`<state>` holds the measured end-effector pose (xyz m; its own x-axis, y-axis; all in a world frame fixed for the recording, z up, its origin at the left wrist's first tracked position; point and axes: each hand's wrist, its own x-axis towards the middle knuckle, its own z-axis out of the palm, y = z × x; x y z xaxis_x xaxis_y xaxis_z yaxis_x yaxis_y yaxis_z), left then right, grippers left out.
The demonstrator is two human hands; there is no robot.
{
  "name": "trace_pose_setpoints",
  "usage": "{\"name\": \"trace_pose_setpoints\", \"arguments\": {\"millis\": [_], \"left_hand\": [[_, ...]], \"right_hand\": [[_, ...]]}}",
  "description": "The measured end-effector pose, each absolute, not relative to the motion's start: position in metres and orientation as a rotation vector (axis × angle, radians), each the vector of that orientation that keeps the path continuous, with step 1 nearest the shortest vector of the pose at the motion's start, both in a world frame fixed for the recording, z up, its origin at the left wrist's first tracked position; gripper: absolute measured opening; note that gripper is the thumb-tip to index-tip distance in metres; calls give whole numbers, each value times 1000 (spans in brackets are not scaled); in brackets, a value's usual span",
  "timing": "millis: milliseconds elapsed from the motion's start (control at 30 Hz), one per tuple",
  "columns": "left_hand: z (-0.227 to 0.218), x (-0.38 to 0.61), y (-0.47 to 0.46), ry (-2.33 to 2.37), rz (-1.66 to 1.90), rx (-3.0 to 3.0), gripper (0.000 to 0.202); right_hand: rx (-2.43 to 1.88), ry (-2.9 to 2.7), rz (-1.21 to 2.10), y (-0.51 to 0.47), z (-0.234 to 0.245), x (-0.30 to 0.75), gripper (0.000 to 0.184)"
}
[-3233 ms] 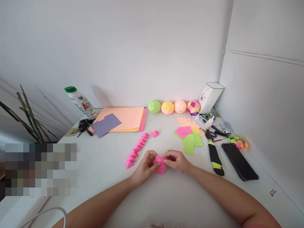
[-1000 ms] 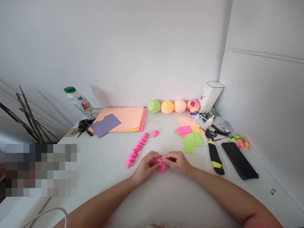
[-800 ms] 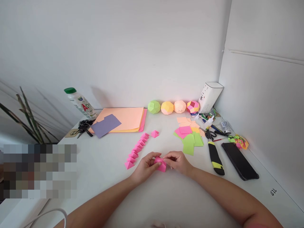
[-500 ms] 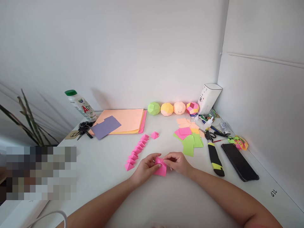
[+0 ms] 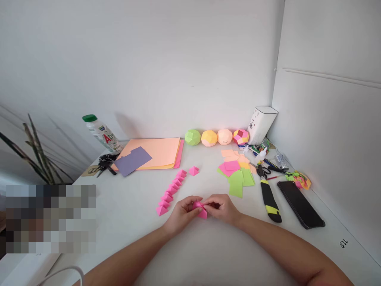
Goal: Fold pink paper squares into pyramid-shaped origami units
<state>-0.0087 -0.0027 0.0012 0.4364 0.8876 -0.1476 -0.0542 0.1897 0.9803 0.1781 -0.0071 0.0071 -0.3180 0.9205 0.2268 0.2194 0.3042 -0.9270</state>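
Between my hands is a pink paper square (image 5: 203, 213), bent along creases so that part of it rises. My left hand (image 5: 185, 211) pinches its left side, thumb on top. At its right edge, my right hand (image 5: 222, 207) pinches the paper between thumb and fingers. Beyond my left hand, a slanting row of folded pink paper pieces (image 5: 168, 196) lies on the white table (image 5: 131, 210). One more folded pink piece (image 5: 194, 171) sits apart, just right of the row's far end.
Green paper squares (image 5: 236, 184) lie with pink and peach ones beyond my right hand. A black-and-yellow utility knife (image 5: 270, 200) and a phone (image 5: 300, 204) are to the right. Several faceted paper balls (image 5: 209, 138) line the wall. Large paper sheets (image 5: 160, 151) and a bottle (image 5: 102, 135) stand back left.
The pink paper has gone from a mostly flat square to a more folded shape, showing less of its surface. Both hands stay close together in nearly the same place.
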Motion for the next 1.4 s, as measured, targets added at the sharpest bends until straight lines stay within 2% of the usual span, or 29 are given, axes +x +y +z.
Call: {"name": "trace_pose_setpoints", "arguments": {"millis": [300, 567, 1033, 1400], "left_hand": [[2, -5, -2, 921, 987, 1427, 15], [5, -9, 0, 958, 842, 1627, 18], [6, -11, -1, 931, 861, 1602, 18], [7, -11, 0, 915, 891, 1614, 18]], "right_hand": [[-947, -1835, 1016, -6, 7, 177, 20], [-933, -1840, 901, -6, 4, 178, 21], [-1171, -1674, 1292, -5, 4, 179, 21], [-1189, -1671, 1317, -5, 7, 179, 23]]}}
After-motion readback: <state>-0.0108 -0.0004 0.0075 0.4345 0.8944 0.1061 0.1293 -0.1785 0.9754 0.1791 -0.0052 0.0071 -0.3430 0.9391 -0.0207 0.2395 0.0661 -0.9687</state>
